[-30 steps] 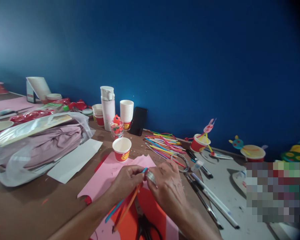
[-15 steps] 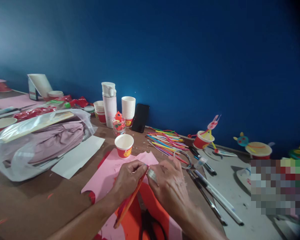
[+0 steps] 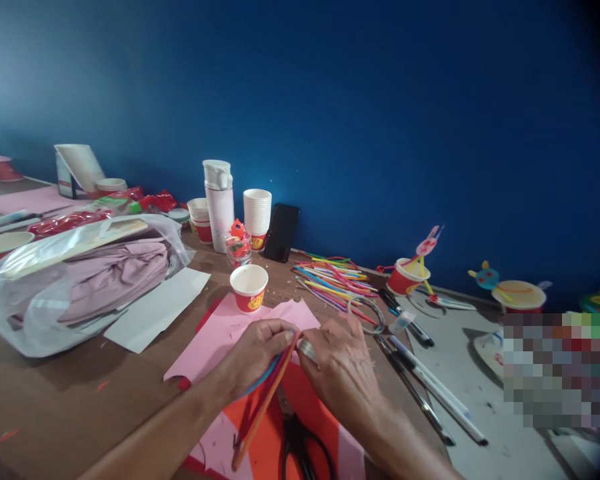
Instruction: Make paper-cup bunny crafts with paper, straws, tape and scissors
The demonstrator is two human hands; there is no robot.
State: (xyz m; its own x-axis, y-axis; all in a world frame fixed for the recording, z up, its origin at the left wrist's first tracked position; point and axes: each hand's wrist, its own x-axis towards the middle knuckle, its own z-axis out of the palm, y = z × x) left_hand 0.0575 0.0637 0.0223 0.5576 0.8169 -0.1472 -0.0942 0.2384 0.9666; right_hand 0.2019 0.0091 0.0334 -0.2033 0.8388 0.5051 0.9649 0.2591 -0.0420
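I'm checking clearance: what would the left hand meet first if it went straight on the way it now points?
The left hand would probably meet the right hand first, just past its fingertips, though depth there is unclear.

No text can be read — the yellow emblem (image 3: pixel 255 302) on the paper cup (image 3: pixel 245 285) is unclear.

Matt strips (image 3: pixel 267 400), glossy plastic bag (image 3: pixel 40 337)
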